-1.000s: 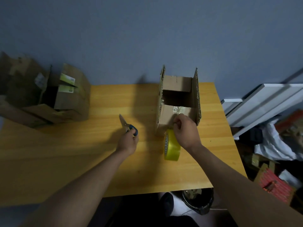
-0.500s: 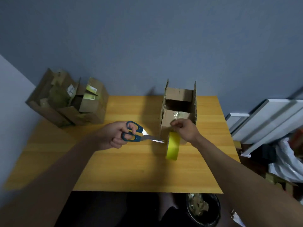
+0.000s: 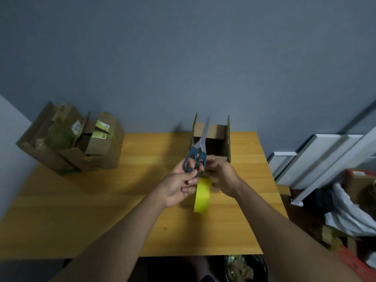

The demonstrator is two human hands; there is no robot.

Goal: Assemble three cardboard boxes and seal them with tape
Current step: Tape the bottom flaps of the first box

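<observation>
Left hand [image 3: 179,185] grasps the blue-handled scissors [image 3: 197,153], fingers curled through the loops, blades pointing up and away. Right hand [image 3: 222,175], fingers curled, holds the near edge of the open cardboard box [image 3: 215,137] on the bench [image 3: 101,200]. The yellow tape roll [image 3: 201,195] stands on edge just below both hands.

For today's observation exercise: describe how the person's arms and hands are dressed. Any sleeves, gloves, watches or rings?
Both forearms are bare along the whole length in view, with no sleeve showing. The left hand and right hand wear no gloves. No watch, bracelet or ring can be made out, though the dim, slightly blurred picture could hide something small.
</observation>
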